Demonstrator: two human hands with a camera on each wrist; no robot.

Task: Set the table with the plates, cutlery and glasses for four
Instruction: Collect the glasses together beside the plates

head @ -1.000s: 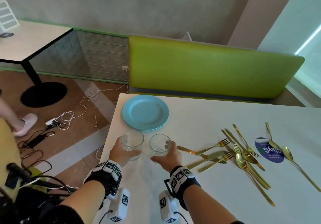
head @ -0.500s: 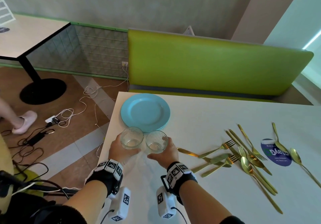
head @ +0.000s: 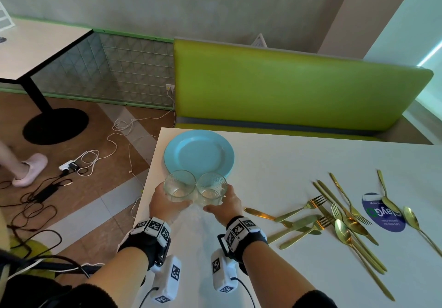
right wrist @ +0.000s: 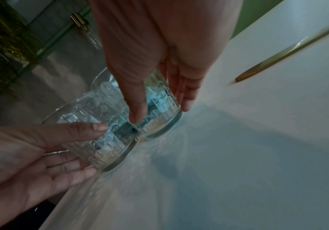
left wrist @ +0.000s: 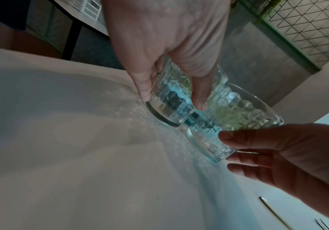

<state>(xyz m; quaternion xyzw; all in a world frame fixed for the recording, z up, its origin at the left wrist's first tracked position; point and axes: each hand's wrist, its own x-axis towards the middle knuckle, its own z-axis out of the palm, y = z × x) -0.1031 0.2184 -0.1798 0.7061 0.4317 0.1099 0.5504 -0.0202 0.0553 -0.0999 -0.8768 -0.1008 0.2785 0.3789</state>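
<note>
My left hand (head: 165, 203) is wrapped around the left glass (head: 179, 185), thumb and fingers on its cut sides. My right hand (head: 223, 206) holds the right glass (head: 211, 189) the same way. I see both glasses upright on the white table (head: 275, 164), their sides touching. The blue plates (head: 198, 156) sit stacked at twelve o'clock from the glasses, just beside them. The gold cutlery (head: 334, 217) lies scattered at three o'clock, well apart from my hands.

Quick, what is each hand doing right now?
Left hand: grips the left glass.
Right hand: grips the right glass.
</note>
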